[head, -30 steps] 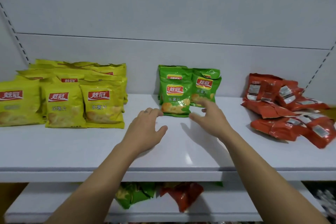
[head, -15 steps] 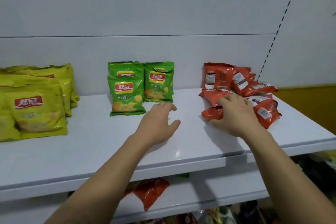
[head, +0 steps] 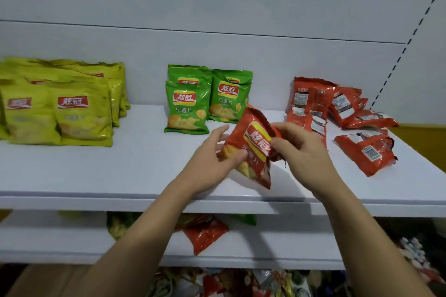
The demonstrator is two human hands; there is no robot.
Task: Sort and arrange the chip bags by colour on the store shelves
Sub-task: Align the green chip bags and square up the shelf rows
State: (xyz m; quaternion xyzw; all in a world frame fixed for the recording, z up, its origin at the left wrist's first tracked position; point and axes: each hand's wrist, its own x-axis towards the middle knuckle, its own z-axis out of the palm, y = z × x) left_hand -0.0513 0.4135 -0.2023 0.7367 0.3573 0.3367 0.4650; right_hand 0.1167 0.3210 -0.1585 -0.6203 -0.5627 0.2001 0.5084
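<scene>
Left hand (head: 212, 166) and right hand (head: 301, 154) both grip one red chip bag (head: 253, 149), tilted between them above the shelf (head: 144, 164). Best: square it upright, logo forward, and set it in the red pile (head: 337, 108) just beyond the right hand.

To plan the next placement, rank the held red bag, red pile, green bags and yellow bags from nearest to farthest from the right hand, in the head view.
1. held red bag: pinched by the right hand itself.
2. red pile: just behind, to the right.
3. green bags: left, mid-shelf.
4. yellow bags: far left.
</scene>
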